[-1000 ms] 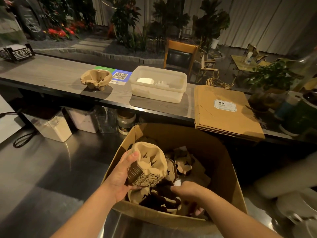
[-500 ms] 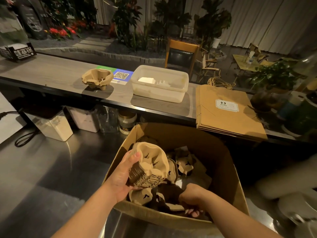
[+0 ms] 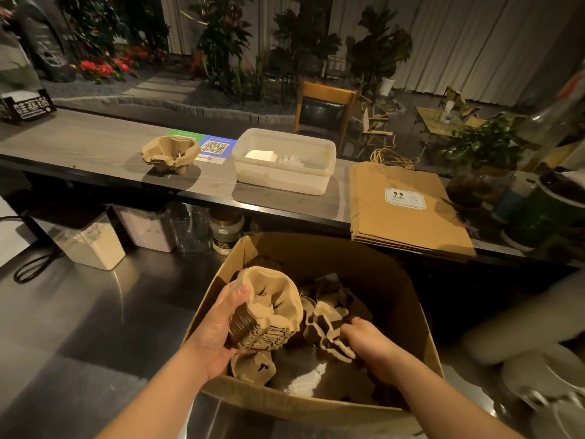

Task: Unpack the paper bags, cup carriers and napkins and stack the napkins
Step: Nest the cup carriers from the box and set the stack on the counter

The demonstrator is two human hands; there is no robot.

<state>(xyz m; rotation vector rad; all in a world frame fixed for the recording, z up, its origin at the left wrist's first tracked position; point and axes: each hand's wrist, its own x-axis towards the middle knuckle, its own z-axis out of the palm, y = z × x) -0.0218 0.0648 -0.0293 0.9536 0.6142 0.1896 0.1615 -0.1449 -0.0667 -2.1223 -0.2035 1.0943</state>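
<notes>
An open cardboard box [image 3: 411, 312] stands on the steel counter with loose pulp cup carriers [image 3: 329, 331] inside. My left hand [image 3: 218, 331] grips a nested stack of cup carriers [image 3: 269, 312] over the box's left side. My right hand [image 3: 370, 350] is down in the box, fingers closed on a loose carrier. Another stack of carriers [image 3: 169, 150] rests on the wooden shelf. Flat brown paper bags [image 3: 402, 204] lie stacked on the shelf at right. White napkins [image 3: 262, 155] sit inside a translucent plastic tub [image 3: 285, 179].
A QR code sign [image 3: 215, 148] lies flat between the shelf carriers and the tub. Under the shelf stand white containers [image 3: 88, 242] and a jar [image 3: 226, 229]. A black cable [image 3: 28, 267] loops at left. Cups and a plant crowd the right end.
My right hand rose from the box's bottom and moved up toward the middle, now gripping a loose carrier. My left hand with the stack stayed almost still.
</notes>
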